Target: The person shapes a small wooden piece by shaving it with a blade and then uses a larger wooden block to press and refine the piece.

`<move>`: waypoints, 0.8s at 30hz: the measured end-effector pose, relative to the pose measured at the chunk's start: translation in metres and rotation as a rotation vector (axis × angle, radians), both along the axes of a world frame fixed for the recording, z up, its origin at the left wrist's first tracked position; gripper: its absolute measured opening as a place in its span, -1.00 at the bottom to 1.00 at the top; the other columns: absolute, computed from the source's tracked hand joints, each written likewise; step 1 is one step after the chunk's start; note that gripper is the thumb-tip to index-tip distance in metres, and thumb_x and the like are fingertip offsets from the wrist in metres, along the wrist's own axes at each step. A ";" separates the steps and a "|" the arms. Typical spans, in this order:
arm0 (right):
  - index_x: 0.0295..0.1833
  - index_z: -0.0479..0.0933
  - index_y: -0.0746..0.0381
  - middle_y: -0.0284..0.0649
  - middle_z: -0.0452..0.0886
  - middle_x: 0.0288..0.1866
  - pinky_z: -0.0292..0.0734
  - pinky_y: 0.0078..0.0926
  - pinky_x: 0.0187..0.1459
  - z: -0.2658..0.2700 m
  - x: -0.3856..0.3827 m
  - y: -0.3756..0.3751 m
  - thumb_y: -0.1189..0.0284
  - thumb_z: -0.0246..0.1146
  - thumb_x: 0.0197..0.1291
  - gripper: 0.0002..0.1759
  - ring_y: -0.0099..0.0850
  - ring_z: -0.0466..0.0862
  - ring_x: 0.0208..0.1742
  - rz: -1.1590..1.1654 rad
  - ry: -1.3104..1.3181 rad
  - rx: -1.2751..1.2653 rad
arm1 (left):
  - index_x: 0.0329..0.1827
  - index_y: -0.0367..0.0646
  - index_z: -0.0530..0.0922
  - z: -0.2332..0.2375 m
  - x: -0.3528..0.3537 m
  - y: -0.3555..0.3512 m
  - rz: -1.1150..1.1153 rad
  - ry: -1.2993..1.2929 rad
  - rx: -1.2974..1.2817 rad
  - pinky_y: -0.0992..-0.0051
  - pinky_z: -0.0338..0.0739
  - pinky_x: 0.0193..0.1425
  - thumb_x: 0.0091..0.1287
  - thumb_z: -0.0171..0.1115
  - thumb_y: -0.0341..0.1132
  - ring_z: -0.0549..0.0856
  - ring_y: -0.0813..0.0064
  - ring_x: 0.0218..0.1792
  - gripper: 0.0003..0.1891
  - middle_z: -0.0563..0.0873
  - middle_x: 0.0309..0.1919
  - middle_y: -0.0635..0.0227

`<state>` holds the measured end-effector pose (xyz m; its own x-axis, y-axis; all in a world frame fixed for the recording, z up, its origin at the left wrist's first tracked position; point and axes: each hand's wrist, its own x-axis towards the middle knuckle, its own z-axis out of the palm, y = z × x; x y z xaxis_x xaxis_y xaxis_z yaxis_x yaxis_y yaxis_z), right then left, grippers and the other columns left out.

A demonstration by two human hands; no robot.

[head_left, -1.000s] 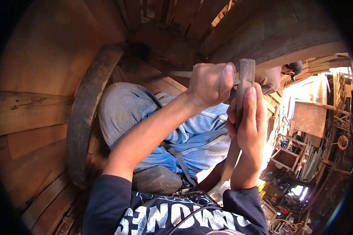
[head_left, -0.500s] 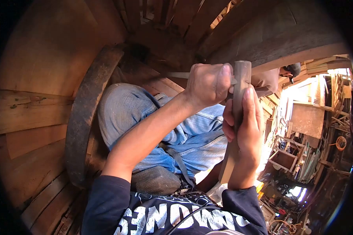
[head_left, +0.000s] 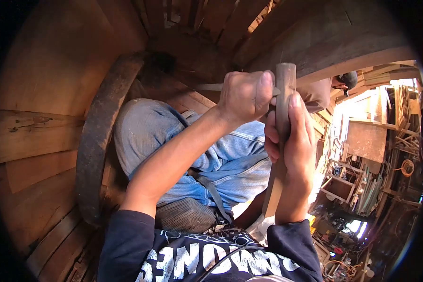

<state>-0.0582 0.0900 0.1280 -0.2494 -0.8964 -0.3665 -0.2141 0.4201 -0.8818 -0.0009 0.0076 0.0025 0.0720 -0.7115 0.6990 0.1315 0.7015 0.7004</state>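
Daylight glares white at the right-hand opening, brightening the jeans, while the far boards lie in shadow. Fisheye distortion curves the edges, and the corners are black.

Two hands, apparently one bar.

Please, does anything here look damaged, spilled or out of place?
I see no spill. One thing stands out mildly: the curved piece at picture left has a dark, blotchy, scuffed surface, unlike the paler planks beside it. Damage or only wear, I cannot tell.
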 end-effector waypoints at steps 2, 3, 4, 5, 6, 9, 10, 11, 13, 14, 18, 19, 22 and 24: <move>-0.13 0.34 0.16 -0.32 0.35 -0.66 0.19 -0.65 -0.79 0.001 -0.001 0.004 0.06 -0.17 0.50 -0.60 -0.55 0.31 -0.81 0.028 -0.024 -0.013 | -0.61 -0.17 0.42 0.000 0.000 -0.001 0.057 -0.035 -0.002 0.26 0.50 -0.59 0.48 -0.20 -0.26 0.59 0.14 -0.67 -0.56 0.53 -0.72 0.26; -0.13 0.34 0.16 -0.32 0.35 -0.66 0.20 -0.65 -0.78 0.000 -0.004 0.007 0.06 -0.17 0.50 -0.61 -0.55 0.32 -0.80 0.014 -0.068 0.010 | -0.61 -0.17 0.42 0.000 0.000 -0.002 0.061 -0.037 0.000 0.26 0.50 -0.59 0.48 -0.20 -0.26 0.59 0.14 -0.67 -0.56 0.53 -0.72 0.26; -0.13 0.34 0.16 -0.33 0.35 -0.66 0.21 -0.64 -0.77 0.000 -0.007 0.009 0.06 -0.16 0.50 -0.61 -0.55 0.32 -0.79 -0.007 -0.111 0.035 | -0.61 -0.16 0.42 0.000 -0.001 -0.002 0.043 -0.018 0.019 0.27 0.51 -0.59 0.48 -0.21 -0.26 0.59 0.16 -0.67 -0.56 0.53 -0.72 0.27; -0.11 0.35 0.16 -0.32 0.34 -0.66 0.21 -0.63 -0.77 0.001 -0.010 0.007 0.05 -0.17 0.50 -0.60 -0.55 0.32 -0.79 0.017 -0.127 0.034 | -0.61 -0.15 0.42 0.001 -0.003 -0.001 0.021 0.003 0.036 0.28 0.52 -0.58 0.48 -0.21 -0.26 0.59 0.17 -0.68 -0.56 0.52 -0.73 0.28; -0.11 0.35 0.16 -0.32 0.34 -0.66 0.21 -0.63 -0.77 0.002 -0.009 0.004 0.05 -0.17 0.50 -0.60 -0.55 0.32 -0.79 0.011 -0.122 0.032 | -0.61 -0.15 0.42 0.002 -0.003 0.000 0.015 0.008 0.034 0.28 0.52 -0.58 0.48 -0.21 -0.26 0.59 0.17 -0.68 -0.56 0.52 -0.73 0.28; -0.07 0.37 0.15 -0.31 0.34 -0.66 0.18 -0.62 -0.79 0.005 -0.003 0.001 0.01 -0.16 0.48 -0.57 -0.55 0.31 -0.79 0.021 -0.072 0.036 | -0.61 -0.16 0.42 0.006 0.000 0.000 -0.022 0.039 0.027 0.26 0.51 -0.58 0.47 -0.20 -0.28 0.58 0.13 -0.67 -0.57 0.52 -0.72 0.24; -0.07 0.37 0.15 -0.31 0.34 -0.66 0.18 -0.62 -0.79 0.005 -0.003 0.004 0.01 -0.16 0.48 -0.57 -0.55 0.31 -0.79 0.029 -0.074 0.031 | -0.61 -0.16 0.42 0.004 -0.001 0.000 0.010 0.027 0.015 0.26 0.51 -0.57 0.47 -0.18 -0.29 0.58 0.13 -0.67 -0.58 0.52 -0.72 0.23; -0.06 0.36 0.15 -0.31 0.34 -0.66 0.17 -0.63 -0.79 0.004 -0.005 0.009 0.00 -0.15 0.48 -0.57 -0.55 0.32 -0.79 0.000 -0.124 0.047 | -0.61 -0.16 0.42 0.002 -0.002 0.000 0.042 0.014 0.008 0.26 0.51 -0.57 0.46 -0.17 -0.30 0.58 0.12 -0.67 -0.59 0.52 -0.71 0.22; -0.06 0.34 0.15 -0.31 0.34 -0.65 0.17 -0.63 -0.79 0.005 -0.008 0.009 -0.04 -0.13 0.46 -0.54 -0.55 0.32 -0.79 -0.042 -0.199 0.083 | -0.61 -0.16 0.42 -0.001 -0.004 0.000 0.058 -0.011 0.019 0.25 0.51 -0.57 0.46 -0.16 -0.30 0.58 0.12 -0.67 -0.59 0.52 -0.71 0.22; -0.06 0.34 0.15 -0.31 0.34 -0.65 0.17 -0.63 -0.79 0.005 -0.010 0.006 -0.04 -0.13 0.46 -0.54 -0.55 0.32 -0.79 -0.047 -0.198 0.086 | -0.61 -0.16 0.42 -0.002 -0.006 0.001 0.066 -0.030 0.024 0.24 0.51 -0.57 0.45 -0.16 -0.30 0.58 0.11 -0.66 -0.60 0.52 -0.71 0.22; -0.04 0.35 0.15 -0.31 0.35 -0.65 0.17 -0.63 -0.80 0.002 -0.012 0.003 -0.06 -0.13 0.45 -0.53 -0.55 0.33 -0.79 0.044 -0.174 0.045 | -0.60 -0.17 0.43 -0.002 -0.005 0.002 0.065 -0.032 -0.029 0.22 0.47 -0.58 0.45 -0.16 -0.30 0.57 0.08 -0.65 -0.60 0.51 -0.71 0.17; -0.04 0.36 0.15 -0.31 0.35 -0.65 0.17 -0.63 -0.80 0.002 -0.011 0.008 -0.06 -0.13 0.45 -0.52 -0.55 0.33 -0.79 0.023 -0.192 0.050 | -0.60 -0.17 0.43 -0.001 -0.005 0.002 0.071 -0.034 -0.031 0.22 0.47 -0.58 0.45 -0.16 -0.30 0.57 0.08 -0.65 -0.60 0.51 -0.71 0.17; -0.03 0.36 0.15 -0.31 0.35 -0.65 0.17 -0.63 -0.81 0.002 -0.007 0.011 -0.07 -0.13 0.44 -0.51 -0.54 0.34 -0.79 -0.046 -0.206 0.070 | -0.60 -0.17 0.43 -0.001 -0.005 0.004 0.029 0.037 0.035 0.24 0.49 -0.58 0.46 -0.16 -0.29 0.58 0.10 -0.66 -0.60 0.52 -0.71 0.19; -0.08 0.41 0.20 -0.35 0.28 -0.70 0.07 -0.64 -0.86 0.001 -0.005 0.004 -0.06 -0.18 0.45 -0.47 -0.58 0.20 -0.86 -0.055 -0.136 0.047 | -0.61 -0.17 0.43 -0.001 -0.005 0.001 0.027 0.014 0.026 0.24 0.49 -0.58 0.47 -0.17 -0.28 0.58 0.10 -0.66 -0.58 0.52 -0.71 0.21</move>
